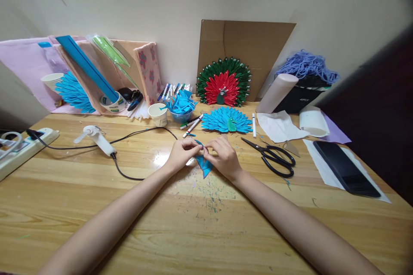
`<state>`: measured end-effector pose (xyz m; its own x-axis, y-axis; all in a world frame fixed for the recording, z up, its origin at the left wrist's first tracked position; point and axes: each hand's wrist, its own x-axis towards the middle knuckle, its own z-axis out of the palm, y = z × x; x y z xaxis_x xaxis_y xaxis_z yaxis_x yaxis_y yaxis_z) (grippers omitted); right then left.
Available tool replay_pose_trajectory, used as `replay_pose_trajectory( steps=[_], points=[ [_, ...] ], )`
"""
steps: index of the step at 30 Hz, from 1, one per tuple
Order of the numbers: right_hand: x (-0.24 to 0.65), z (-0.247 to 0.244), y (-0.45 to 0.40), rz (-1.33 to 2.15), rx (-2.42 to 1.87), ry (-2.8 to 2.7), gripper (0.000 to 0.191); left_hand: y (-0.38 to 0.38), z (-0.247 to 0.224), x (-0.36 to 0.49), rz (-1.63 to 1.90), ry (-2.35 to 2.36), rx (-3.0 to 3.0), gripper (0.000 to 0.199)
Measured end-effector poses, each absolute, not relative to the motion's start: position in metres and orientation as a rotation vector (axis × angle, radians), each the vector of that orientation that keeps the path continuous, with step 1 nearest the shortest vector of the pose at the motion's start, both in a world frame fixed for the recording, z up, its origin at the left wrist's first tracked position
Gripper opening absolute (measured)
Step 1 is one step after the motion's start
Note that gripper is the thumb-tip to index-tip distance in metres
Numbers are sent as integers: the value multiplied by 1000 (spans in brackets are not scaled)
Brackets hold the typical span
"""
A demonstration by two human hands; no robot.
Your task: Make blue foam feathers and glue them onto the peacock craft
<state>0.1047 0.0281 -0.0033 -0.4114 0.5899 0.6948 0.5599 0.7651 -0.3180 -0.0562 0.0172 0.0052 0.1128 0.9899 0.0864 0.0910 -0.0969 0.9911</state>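
Between my hands is a small folded piece of blue fabric or felt (204,167), its pointed end hanging down toward me. My left hand (182,154) pinches its upper left edge between thumb and forefinger. On the other side my right hand (223,157) pinches the upper right part, fingertips close to the left ones. Just beyond lies a blue petalled peacock (227,121) with a green body. A blue tub (181,114) heaped with blue pieces (180,102) stands behind my left hand. Black-handled scissors (274,157) rest to the right of my right hand.
A white glue gun (98,139) with a black cord lies left, near a power strip (29,150). A paper cup (158,114) and markers (193,125) stand behind. A red and green peacock (223,82) leans on cardboard (258,51). A phone (345,167) lies at right.
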Motion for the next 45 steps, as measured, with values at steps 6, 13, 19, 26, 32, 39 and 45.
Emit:
replay_pose_trajectory(
  steps=[6,13,19,26,32,39,45],
  points=[
    [104,-6,28,15,-857,-2146,11,18,4,-55,1161,1169,1332,18],
    [104,0,28,115,-885,-2060,7,18,1,-56,1156,1190,1374,19],
    [105,-1,28,179,-851,-2037,10,17,4,-55,1161,1219,1450,18],
    [104,0,27,185,-834,-2035,8,17,5,-54,1154,1233,1435,18],
    [104,0,28,212,-846,-2024,6,17,1,-55,1165,1285,1440,19],
    [104,-2,28,159,-860,-2059,6,15,6,-53,1149,1251,1422,20],
    [104,-2,28,135,-812,-2077,6,14,4,-55,1111,1238,1369,23]
  ],
)
